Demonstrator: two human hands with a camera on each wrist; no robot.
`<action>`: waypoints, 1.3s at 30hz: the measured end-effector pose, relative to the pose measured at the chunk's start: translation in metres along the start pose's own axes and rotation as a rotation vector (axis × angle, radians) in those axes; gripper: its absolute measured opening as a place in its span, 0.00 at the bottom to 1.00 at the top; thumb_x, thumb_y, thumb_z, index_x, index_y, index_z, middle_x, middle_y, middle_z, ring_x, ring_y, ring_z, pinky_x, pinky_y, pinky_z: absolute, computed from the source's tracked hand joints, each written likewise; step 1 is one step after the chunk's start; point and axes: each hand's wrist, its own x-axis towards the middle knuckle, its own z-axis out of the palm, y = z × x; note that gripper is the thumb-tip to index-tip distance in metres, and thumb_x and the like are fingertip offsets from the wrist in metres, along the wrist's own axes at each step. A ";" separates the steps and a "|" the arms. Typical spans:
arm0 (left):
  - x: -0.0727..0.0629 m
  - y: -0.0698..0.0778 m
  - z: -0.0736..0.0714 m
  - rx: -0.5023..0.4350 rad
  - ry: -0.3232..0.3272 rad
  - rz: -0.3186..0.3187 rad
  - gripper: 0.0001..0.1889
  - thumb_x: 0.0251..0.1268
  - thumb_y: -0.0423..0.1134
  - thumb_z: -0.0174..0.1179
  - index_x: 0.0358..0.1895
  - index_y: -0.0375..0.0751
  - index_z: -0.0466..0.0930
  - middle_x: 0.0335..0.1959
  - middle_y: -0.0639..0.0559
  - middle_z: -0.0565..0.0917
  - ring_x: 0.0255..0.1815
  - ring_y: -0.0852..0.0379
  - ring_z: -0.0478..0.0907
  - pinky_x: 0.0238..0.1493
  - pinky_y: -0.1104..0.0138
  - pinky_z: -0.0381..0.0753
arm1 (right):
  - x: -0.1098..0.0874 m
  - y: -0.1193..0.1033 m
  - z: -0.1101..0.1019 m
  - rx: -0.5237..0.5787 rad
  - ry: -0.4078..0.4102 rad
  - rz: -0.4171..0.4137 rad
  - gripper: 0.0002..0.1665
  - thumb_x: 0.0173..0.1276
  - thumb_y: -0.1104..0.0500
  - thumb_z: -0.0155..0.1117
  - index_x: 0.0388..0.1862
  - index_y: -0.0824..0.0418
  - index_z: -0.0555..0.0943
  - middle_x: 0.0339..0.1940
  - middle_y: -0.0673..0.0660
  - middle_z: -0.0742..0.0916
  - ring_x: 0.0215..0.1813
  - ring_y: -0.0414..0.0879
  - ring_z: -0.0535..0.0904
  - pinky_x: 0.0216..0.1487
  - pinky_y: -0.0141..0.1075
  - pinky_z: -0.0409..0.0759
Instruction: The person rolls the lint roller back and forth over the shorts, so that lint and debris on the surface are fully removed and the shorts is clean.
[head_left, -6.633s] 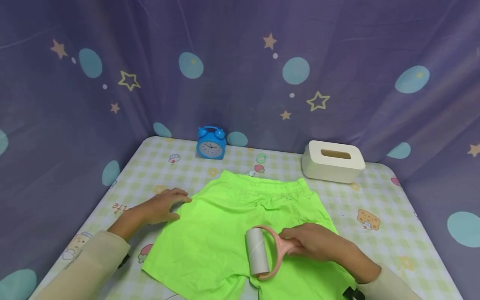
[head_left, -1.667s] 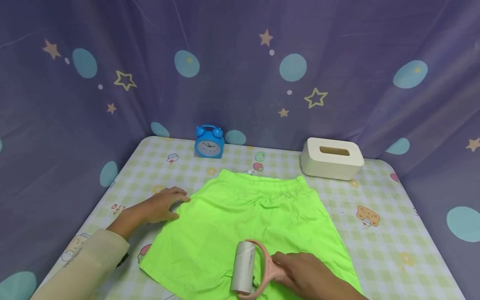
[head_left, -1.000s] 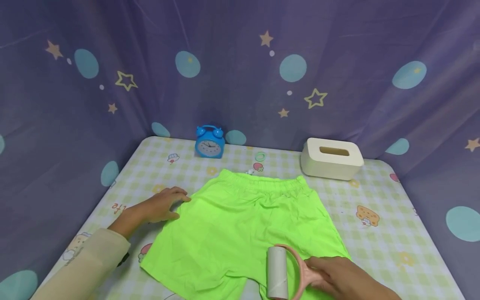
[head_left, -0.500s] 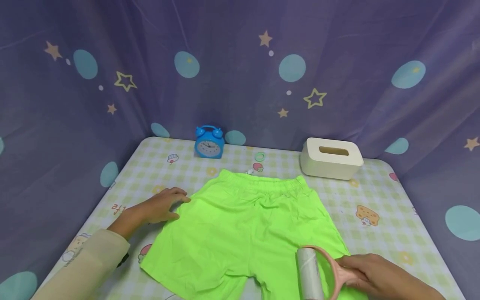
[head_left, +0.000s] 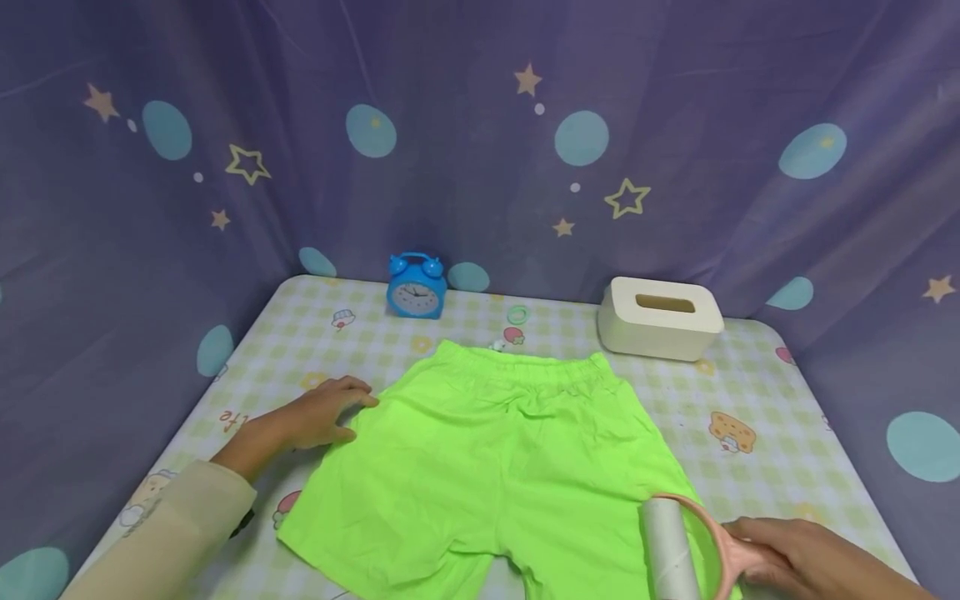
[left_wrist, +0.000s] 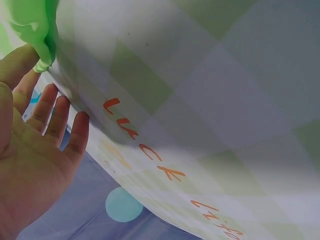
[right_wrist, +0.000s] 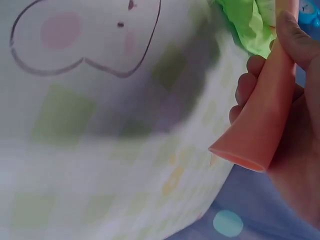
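Neon green shorts (head_left: 480, 467) lie spread on the table, waistband toward the back. My right hand (head_left: 810, 554) grips the pink handle of a lint roller (head_left: 670, 550), whose pale roll lies over the right leg of the shorts. In the right wrist view, fingers and thumb wrap round the flared handle (right_wrist: 260, 110). My left hand (head_left: 318, 412) rests at the left edge of the shorts, thumb and forefinger apart. In the left wrist view its fairly straight fingers (left_wrist: 55, 112) touch the table and the fabric edge (left_wrist: 37, 30). The near hems run out of the head view.
A blue alarm clock (head_left: 416, 287) stands at the back left of the table. At the back right is a cream tissue box (head_left: 660, 321). The checked tablecloth (head_left: 757, 375) carries printed figures. A purple curtain (head_left: 480, 217) hangs behind and at both sides.
The lint roller has moved in my right hand from the middle of the shorts rightward along the right leg to its outer edge. My left hand has stayed in place.
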 end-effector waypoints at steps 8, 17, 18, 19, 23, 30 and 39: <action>-0.002 -0.002 0.001 -0.009 0.008 0.005 0.27 0.65 0.36 0.68 0.68 0.41 0.77 0.72 0.37 0.70 0.72 0.31 0.66 0.67 0.38 0.69 | -0.018 0.013 -0.007 -0.003 -0.017 0.040 0.23 0.73 0.63 0.64 0.62 0.44 0.79 0.48 0.35 0.87 0.42 0.25 0.80 0.31 0.25 0.72; -0.002 -0.001 -0.002 0.003 0.008 0.013 0.27 0.65 0.37 0.69 0.68 0.41 0.77 0.72 0.37 0.70 0.71 0.31 0.66 0.66 0.37 0.69 | -0.045 0.026 -0.015 -0.009 -0.031 0.134 0.23 0.70 0.61 0.68 0.61 0.44 0.78 0.28 0.29 0.77 0.26 0.21 0.68 0.25 0.25 0.63; -0.003 -0.001 -0.002 0.005 0.009 0.013 0.27 0.65 0.37 0.69 0.68 0.41 0.77 0.72 0.37 0.70 0.71 0.31 0.66 0.66 0.38 0.69 | -0.048 0.027 -0.017 -0.032 -0.028 0.144 0.22 0.70 0.60 0.68 0.60 0.43 0.79 0.26 0.28 0.75 0.25 0.21 0.66 0.24 0.25 0.62; -0.003 -0.002 -0.003 0.007 0.011 0.013 0.27 0.65 0.37 0.69 0.68 0.41 0.77 0.72 0.37 0.70 0.71 0.31 0.66 0.66 0.38 0.69 | -0.051 0.028 -0.019 -0.062 -0.026 0.152 0.23 0.69 0.60 0.69 0.59 0.41 0.78 0.25 0.28 0.73 0.25 0.21 0.65 0.24 0.26 0.60; -0.005 -0.004 -0.004 0.006 0.016 0.009 0.27 0.64 0.37 0.69 0.68 0.41 0.77 0.71 0.37 0.70 0.71 0.30 0.66 0.66 0.37 0.69 | -0.057 0.031 -0.023 -0.155 -0.020 0.149 0.24 0.67 0.59 0.70 0.58 0.38 0.78 0.24 0.26 0.70 0.27 0.21 0.63 0.25 0.26 0.58; -0.005 -0.005 -0.001 -0.003 0.012 0.014 0.27 0.65 0.37 0.69 0.68 0.41 0.77 0.71 0.37 0.70 0.71 0.31 0.66 0.66 0.37 0.69 | -0.060 0.033 -0.022 -0.138 0.029 0.094 0.26 0.64 0.63 0.72 0.57 0.40 0.78 0.23 0.27 0.71 0.26 0.21 0.65 0.25 0.23 0.58; 0.000 -0.004 0.002 -0.006 0.016 0.021 0.27 0.65 0.37 0.69 0.68 0.42 0.77 0.71 0.37 0.70 0.71 0.31 0.66 0.66 0.37 0.69 | -0.060 0.027 -0.027 -0.031 0.171 0.267 0.29 0.68 0.67 0.67 0.61 0.38 0.79 0.20 0.33 0.75 0.19 0.23 0.61 0.19 0.25 0.64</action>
